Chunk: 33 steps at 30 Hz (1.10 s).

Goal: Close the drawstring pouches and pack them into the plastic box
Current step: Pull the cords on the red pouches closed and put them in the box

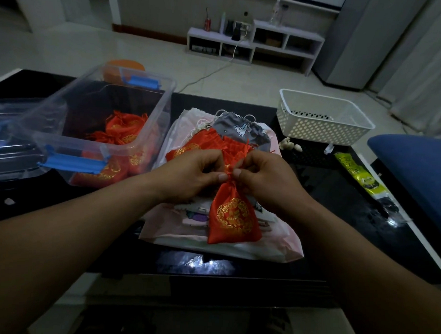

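Near the front edge of the worktop, over a heap of pink cloth bags (162,222), I hold the red pouch (234,217) by its gathered neck. Its body lies towards me on the heap, so the cloth carries the weight and my fingers are free to work the cords (228,171).

My left hand (196,173) and right hand (261,178) meet at that neck. On each, thumb and forefinger pinch the red cord right at the gathers and the other fingers are curled in. I judge the mouth is drawn tight and I am fixing the cord. Both forearms come in from the near corners, wrists turned inward, knuckles up.

The plastic box (166,107) stands open at the left edge, near my left hand, which should make the drop a short one. Several packed pouches (125,128) lie in it. More wait behind my hands: another red one (190,145) and a grey pouch (240,127). A white basket (316,120) sits at the far right corner.
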Available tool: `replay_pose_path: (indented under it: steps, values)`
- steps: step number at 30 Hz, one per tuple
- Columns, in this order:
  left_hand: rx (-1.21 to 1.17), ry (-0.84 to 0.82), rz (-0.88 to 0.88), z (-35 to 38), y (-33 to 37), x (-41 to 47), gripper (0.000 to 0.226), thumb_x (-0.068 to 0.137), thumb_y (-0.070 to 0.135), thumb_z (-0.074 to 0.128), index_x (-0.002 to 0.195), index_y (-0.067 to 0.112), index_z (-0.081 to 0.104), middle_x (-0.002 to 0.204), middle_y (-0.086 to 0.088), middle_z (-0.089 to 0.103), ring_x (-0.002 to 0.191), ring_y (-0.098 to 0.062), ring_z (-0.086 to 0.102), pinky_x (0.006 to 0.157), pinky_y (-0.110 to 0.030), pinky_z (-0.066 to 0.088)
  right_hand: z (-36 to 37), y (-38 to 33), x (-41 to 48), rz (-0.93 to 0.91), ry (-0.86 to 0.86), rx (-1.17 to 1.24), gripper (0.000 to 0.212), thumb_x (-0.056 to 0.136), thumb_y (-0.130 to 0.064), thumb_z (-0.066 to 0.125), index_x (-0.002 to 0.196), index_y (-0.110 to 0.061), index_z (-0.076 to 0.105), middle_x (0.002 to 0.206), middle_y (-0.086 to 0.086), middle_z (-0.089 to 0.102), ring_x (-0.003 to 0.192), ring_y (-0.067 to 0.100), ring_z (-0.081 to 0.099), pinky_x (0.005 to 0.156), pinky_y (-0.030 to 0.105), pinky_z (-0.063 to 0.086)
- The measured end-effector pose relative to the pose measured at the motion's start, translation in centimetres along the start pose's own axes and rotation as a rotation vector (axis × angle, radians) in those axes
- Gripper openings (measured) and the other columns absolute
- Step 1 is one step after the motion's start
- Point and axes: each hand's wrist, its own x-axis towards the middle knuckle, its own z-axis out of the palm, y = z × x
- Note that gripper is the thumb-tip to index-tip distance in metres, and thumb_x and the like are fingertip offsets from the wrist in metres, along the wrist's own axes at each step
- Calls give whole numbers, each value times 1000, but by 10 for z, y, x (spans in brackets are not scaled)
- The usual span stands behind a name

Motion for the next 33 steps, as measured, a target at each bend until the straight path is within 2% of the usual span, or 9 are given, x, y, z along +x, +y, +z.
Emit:
replay_pose_path:
  steps: [5,9,15,20,24,26,28,30,33]
  values:
    - [33,4,-17,-3,-1,-4,21,100,21,66,83,22,54,84,0,62,71,-5,52,63,-23,46,-6,-2,-5,149,1,132,16,99,-12,64,86,-7,70,82,16,73,76,37,73,74,54,64]
    - [4,21,-73,-4,0,-6,16,101,21,64,88,16,57,86,-4,63,70,-6,54,62,-28,49,-2,0,-4,194,-7,196,22,99,-14,63,83,1,69,69,12,63,61,27,60,65,45,52]
    - [-307,22,-316,2,8,-6,28,103,43,58,98,16,62,80,4,66,71,-9,61,67,-31,52,0,-6,0,170,42,216,23,83,-29,63,74,-8,65,65,12,64,62,28,61,67,63,55]
    - [-358,67,-306,9,22,-10,25,102,29,64,96,5,62,79,-4,64,63,-9,60,58,-27,52,-4,-12,-1,141,59,333,15,94,-19,66,83,-9,66,67,4,63,59,18,58,59,40,46]
    - [-432,209,-268,1,30,-14,20,104,30,59,90,17,65,89,-6,73,83,-21,70,86,-48,60,-12,-23,-11,155,-105,450,20,101,-26,66,102,-8,73,92,10,78,84,26,75,80,44,60]
    - [-398,273,-222,-6,37,-17,18,106,30,56,98,20,69,97,-2,77,94,-22,73,92,-51,58,-16,-26,-16,160,-214,442,22,100,-30,67,98,-9,75,96,14,78,90,30,74,89,50,58]
    - [-326,339,-169,-14,46,-23,18,107,29,53,105,22,69,98,1,76,94,-17,72,89,-47,58,-15,-33,-19,127,-244,459,26,99,-29,69,98,-3,72,94,15,73,88,32,69,87,50,54]
    - [-220,414,-110,-18,54,-27,18,108,30,52,101,21,66,93,0,73,88,-16,69,82,-42,57,-13,-42,-23,118,-244,545,40,100,-28,66,115,9,62,105,23,71,98,42,68,92,53,54]
    - [-76,545,-21,-33,62,-37,19,108,29,51,94,20,61,85,4,66,79,-9,62,67,-30,48,-7,-71,-32,81,-300,651,37,102,-26,58,131,-4,62,122,22,72,113,42,70,99,55,55]
